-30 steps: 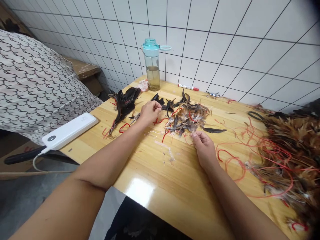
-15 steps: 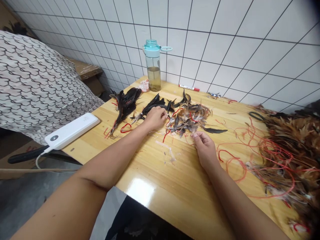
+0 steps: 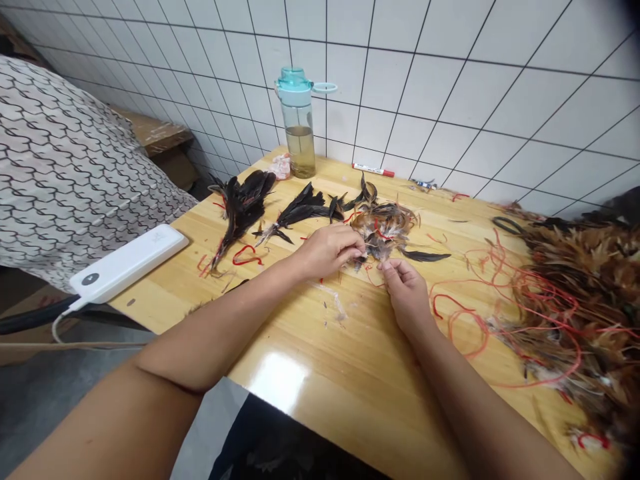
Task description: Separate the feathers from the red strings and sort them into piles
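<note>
My left hand (image 3: 336, 250) is closed in a pinch at the near left side of a loose pile of brown and grey feathers (image 3: 387, 219). What its fingertips grip is too small to make out. Just to the right, my right hand (image 3: 407, 287) pinches the fluffy grey end of a feather (image 3: 384, 253) at the pile's near edge. A single black feather (image 3: 426, 256) sticks out to the right of the pile. Black feathers (image 3: 303, 208) lie beyond my left wrist, and a larger black bunch (image 3: 243, 207) rests farther left.
A water bottle (image 3: 300, 147) stands at the back by the tiled wall, with a red-and-white marker (image 3: 373, 170) to its right. A white power bank (image 3: 127, 260) lies on the left edge. Tangled red string (image 3: 500, 280) and a big brown feather heap (image 3: 585, 287) cover the right side.
My left hand has moved right, close to my right hand, which stays at the pile's near edge. A dark feather tip now shows beside my left forearm. The view has shifted slightly.
</note>
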The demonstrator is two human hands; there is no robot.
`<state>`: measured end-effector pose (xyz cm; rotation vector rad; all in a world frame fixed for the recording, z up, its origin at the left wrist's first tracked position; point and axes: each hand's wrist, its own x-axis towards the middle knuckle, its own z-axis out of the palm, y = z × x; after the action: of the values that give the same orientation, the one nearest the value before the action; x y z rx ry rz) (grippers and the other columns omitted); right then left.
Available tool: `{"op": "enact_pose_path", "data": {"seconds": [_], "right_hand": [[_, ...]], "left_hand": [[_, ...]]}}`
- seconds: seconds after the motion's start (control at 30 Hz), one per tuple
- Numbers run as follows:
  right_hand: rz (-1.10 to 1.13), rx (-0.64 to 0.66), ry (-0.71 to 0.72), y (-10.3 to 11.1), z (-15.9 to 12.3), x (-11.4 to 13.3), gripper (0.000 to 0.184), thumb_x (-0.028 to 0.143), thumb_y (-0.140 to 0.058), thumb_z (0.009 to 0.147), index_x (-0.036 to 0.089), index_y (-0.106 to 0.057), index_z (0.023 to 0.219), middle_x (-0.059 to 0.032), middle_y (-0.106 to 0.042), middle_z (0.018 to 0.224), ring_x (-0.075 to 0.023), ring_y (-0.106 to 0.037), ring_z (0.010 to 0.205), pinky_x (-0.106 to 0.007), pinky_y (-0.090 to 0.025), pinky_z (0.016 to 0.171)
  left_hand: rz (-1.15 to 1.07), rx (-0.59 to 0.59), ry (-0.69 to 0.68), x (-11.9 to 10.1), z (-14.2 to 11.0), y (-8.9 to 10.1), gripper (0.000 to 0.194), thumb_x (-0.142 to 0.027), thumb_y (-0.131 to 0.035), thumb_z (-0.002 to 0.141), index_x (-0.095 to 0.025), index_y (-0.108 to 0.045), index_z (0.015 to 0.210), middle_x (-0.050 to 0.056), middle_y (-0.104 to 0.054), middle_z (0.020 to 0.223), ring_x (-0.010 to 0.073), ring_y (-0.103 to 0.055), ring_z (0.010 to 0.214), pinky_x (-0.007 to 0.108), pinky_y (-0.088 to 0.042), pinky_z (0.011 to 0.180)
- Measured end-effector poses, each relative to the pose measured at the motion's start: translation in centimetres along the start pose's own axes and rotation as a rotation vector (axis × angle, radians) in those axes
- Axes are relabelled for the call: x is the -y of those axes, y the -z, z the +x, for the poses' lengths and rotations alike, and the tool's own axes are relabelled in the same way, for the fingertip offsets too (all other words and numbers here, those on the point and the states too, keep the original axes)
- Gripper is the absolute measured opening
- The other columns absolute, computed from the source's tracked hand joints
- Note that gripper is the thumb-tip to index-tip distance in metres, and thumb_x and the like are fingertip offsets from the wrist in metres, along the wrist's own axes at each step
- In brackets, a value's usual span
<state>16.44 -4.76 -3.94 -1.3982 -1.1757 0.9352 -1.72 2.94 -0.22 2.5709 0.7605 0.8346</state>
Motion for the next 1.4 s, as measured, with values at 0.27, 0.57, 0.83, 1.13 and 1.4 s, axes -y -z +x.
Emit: {"op": "enact_pose_path", "data": {"seconds": [0.27, 0.57, 0.83, 1.13, 1.4], "right_hand": [[-0.109, 0.001, 0.038, -0.3, -0.2, -0.1, 0.025, 0.044, -0.057, 0.077, 0.020, -0.063, 0.073, 0.0007, -0.056, 0.061, -0.0136, -0.045, 0.058, -0.026, -0.035, 0.055], [-0.131, 0.022, 0.039, -0.6, -0.3, 0.0, 0.024, 0.043, -0.060, 0.075, 0.020, -0.067, 0.075, -0.0020, -0.067, 0.068, -0.0147, -0.054, 0.058, -0.028, -0.042, 0.058], [-0.157, 0.060, 0.066, -0.5, -0.3, 0.0, 0.022, 0.041, -0.060, 0.075, 0.020, -0.066, 0.072, -0.0005, -0.063, 0.065, -0.0134, -0.050, 0.055, -0.027, -0.041, 0.057], [-0.011, 0.034, -0.005, -0.1, 0.0, -0.1, 0.027, 0.047, -0.060, 0.075, 0.021, -0.060, 0.074, 0.0004, -0.058, 0.067, -0.0135, -0.049, 0.061, -0.026, -0.038, 0.059], [0.048, 0.013, -0.042, 0.1, 0.1, -0.1, 0.028, 0.048, -0.062, 0.075, 0.020, -0.060, 0.078, 0.0031, -0.053, 0.062, -0.0114, -0.042, 0.055, -0.025, -0.033, 0.054]], "left_hand": [[0.003, 0.038, -0.079, -1.3, -0.2, -1.0, 0.022, -0.024, -0.043, 0.093, -0.017, -0.063, 0.084, 0.008, -0.065, 0.085, 0.0159, -0.055, 0.082, 0.029, -0.041, 0.080], [0.066, 0.047, -0.084, -1.1, -0.3, -1.4, 0.022, -0.024, -0.043, 0.092, -0.017, -0.062, 0.084, 0.008, -0.062, 0.084, 0.0168, -0.052, 0.081, 0.030, -0.040, 0.079], [0.099, 0.056, -0.101, -1.2, -0.5, -1.6, 0.024, -0.025, -0.041, 0.094, -0.017, -0.061, 0.084, 0.008, -0.061, 0.084, 0.0176, -0.051, 0.082, 0.032, -0.039, 0.080], [0.227, -0.303, 0.151, 0.8, -0.2, 0.3, 0.019, -0.022, -0.047, 0.089, -0.016, -0.062, 0.099, 0.010, -0.062, 0.103, 0.0220, -0.052, 0.103, 0.037, -0.039, 0.093], [0.304, -0.043, 0.483, 5.1, -0.7, 1.2, 0.011, -0.021, -0.055, 0.078, -0.018, -0.065, 0.074, 0.006, -0.060, 0.078, 0.0198, -0.054, 0.081, 0.032, -0.042, 0.078]]}}
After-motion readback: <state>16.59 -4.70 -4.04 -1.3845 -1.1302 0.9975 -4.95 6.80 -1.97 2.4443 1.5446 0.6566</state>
